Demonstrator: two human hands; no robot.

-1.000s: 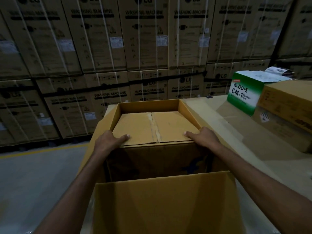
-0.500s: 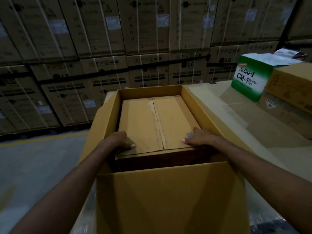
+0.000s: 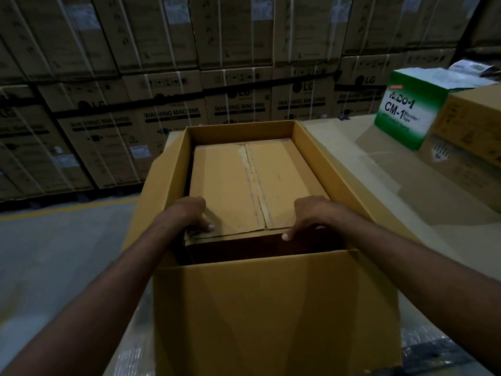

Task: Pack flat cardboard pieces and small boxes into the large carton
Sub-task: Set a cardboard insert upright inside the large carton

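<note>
Head view: the large carton (image 3: 271,308) stood open in front of you, its near wall up toward the camera and its flaps out to the sides. The smaller box (image 3: 244,185) sat inside it, closed top up, taped seam running away from you, pushed toward the far wall with a dark gap at the near side. Your left hand (image 3: 187,213) gripped the smaller box at its near-left corner, thumb on the top face, fingers curled down the side out of sight. Your right hand (image 3: 311,213) gripped the near-right corner the same way, thumb tip at the top's front edge. Both forearms reached in over the carton's near wall. On the table (image 3: 379,164) to the right stood a green-and-white box (image 3: 401,109) marked CM-1, touching a stack of brown boxes (image 3: 474,118). Strapped washing machine cartons (image 3: 173,115) filled the background. A yellow line (image 3: 54,213) crossed the floor at left.
</note>
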